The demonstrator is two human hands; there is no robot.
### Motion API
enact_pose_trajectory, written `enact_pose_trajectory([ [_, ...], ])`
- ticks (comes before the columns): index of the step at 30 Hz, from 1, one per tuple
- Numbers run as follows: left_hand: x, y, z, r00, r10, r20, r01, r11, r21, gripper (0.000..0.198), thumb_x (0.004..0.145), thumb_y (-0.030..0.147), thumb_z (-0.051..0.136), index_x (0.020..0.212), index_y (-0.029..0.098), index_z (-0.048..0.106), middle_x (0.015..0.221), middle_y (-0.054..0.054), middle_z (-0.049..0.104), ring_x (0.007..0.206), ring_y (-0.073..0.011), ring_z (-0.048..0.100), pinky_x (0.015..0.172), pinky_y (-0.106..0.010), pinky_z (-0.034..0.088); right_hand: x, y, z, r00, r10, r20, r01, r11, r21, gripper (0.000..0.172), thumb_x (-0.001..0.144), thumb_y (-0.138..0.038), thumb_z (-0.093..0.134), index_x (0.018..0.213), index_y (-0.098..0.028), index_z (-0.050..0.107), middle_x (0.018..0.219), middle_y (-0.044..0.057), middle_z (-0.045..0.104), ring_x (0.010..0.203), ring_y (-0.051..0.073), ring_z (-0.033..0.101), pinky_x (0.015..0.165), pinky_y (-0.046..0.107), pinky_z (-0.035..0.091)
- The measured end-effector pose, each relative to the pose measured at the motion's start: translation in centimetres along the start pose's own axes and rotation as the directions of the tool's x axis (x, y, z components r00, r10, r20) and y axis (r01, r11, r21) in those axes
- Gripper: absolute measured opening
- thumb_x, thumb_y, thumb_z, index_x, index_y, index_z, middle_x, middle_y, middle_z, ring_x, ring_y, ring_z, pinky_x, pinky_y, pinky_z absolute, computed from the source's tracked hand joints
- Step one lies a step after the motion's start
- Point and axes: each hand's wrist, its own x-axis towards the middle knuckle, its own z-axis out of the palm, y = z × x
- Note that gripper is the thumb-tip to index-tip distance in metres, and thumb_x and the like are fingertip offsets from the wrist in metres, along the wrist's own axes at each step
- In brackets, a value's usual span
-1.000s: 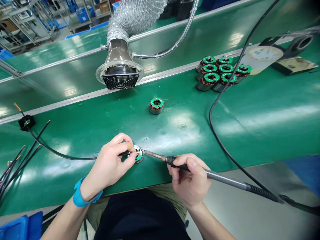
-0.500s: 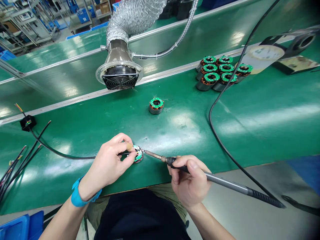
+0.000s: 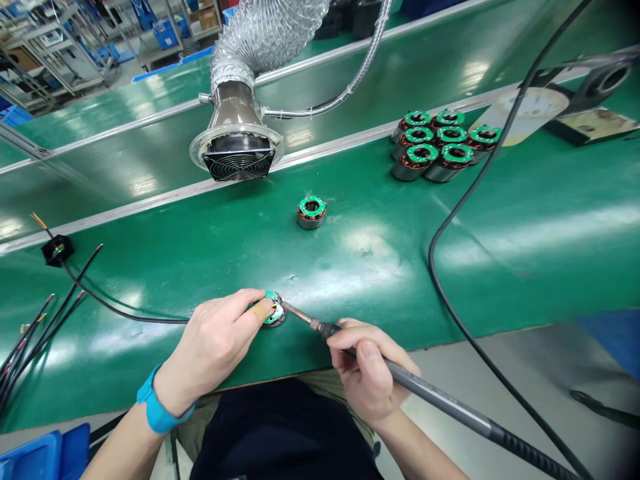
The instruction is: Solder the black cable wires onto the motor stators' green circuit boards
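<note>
My left hand (image 3: 215, 343), with a blue wristband and a tan covering on the thumb, presses on a small motor stator with a green circuit board (image 3: 275, 317) lying on the green bench mat (image 3: 360, 280). A black cable (image 3: 135, 313) runs in under that hand. My right hand (image 3: 367, 373) grips a soldering iron (image 3: 440, 407), whose metal tip touches or nearly touches the stator's board. The contact point is partly hidden by my thumb.
Beyond my hands stand a single stator (image 3: 311, 212) and a cluster of several stators (image 3: 425, 150). A fume extractor with a fan grille (image 3: 239, 163) hangs above the bench. Loose black wires (image 3: 30, 347) lie at left, and a black cord (image 3: 450, 267) crosses the right.
My left hand has shifted to cover more of the stator, with the thumb now on top. The soldering iron's handle has swung steeper toward the lower right.
</note>
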Motion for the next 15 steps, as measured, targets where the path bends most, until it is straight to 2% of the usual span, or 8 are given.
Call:
enact_pose_trajectory([
  [4, 0.33, 0.63, -0.47, 0.995, 0.025, 0.091, -0.031, 0.997, 0.065, 0.024, 0.107, 0.010, 0.043, 0.117, 0.010, 0.066, 0.115, -0.014, 0.075, 0.094, -0.0235, 0.076, 0.071, -0.034, 0.062, 0.05, 0.01, 0.20, 0.999, -0.047, 0.001, 0.047, 0.999, 0.009, 0.031, 0.105, -0.018, 0.046, 0.095, -0.021, 0.075, 0.060, -0.002, 0.055, 0.047, 0.014, 0.049, 0.051, 0.028, 0.045],
  [7, 0.13, 0.77, -0.04, 0.997, -0.004, 0.078, 0.000, 0.999, 0.046, 0.020, 0.105, 0.009, 0.049, 0.116, 0.009, 0.067, 0.116, -0.014, 0.074, 0.094, -0.0234, 0.076, 0.071, -0.033, 0.061, 0.09, -0.07, 0.27, 0.998, -0.054, -0.020, 0.053, 0.999, -0.004, 0.032, 0.105, -0.019, 0.045, 0.095, -0.021, 0.075, 0.059, -0.001, 0.054, 0.049, 0.015, 0.052, 0.050, 0.029, 0.045],
  [10, 0.02, 0.77, 0.40, 0.992, -0.128, 0.001, 0.126, 0.982, -0.138, 0.009, 0.100, 0.009, 0.062, 0.105, 0.013, 0.070, 0.111, -0.009, 0.074, 0.090, -0.0171, 0.074, 0.074, -0.026, 0.059, 0.06, -0.05, 0.24, 0.997, -0.055, -0.052, 0.055, 0.998, 0.004, 0.033, 0.105, -0.018, 0.044, 0.095, -0.021, 0.075, 0.059, -0.001, 0.055, 0.049, 0.015, 0.053, 0.051, 0.029, 0.044],
  [12, 0.18, 0.78, 0.31, 0.974, -0.226, -0.014, 0.212, 0.931, -0.295, 0.008, 0.097, 0.009, 0.068, 0.095, 0.016, 0.071, 0.104, -0.005, 0.074, 0.085, -0.0125, 0.072, 0.073, -0.021, 0.056, 0.02, 0.08, 0.21, 0.995, -0.079, -0.058, 0.080, 0.997, 0.021, 0.032, 0.105, -0.018, 0.043, 0.094, -0.020, 0.074, 0.057, -0.002, 0.053, 0.046, 0.014, 0.049, 0.051, 0.030, 0.043],
  [15, 0.72, 0.74, -0.31, 0.919, -0.380, 0.102, 0.383, 0.803, -0.457, 0.014, 0.093, 0.009, 0.070, 0.082, 0.017, 0.073, 0.096, -0.001, 0.073, 0.076, -0.0083, 0.067, 0.061, -0.017, 0.048, 0.05, 0.30, 0.16, 0.989, -0.138, -0.061, 0.142, 0.988, 0.054, 0.031, 0.103, -0.017, 0.043, 0.092, -0.019, 0.073, 0.054, -0.003, 0.051, 0.042, 0.013, 0.043, 0.051, 0.030, 0.040],
])
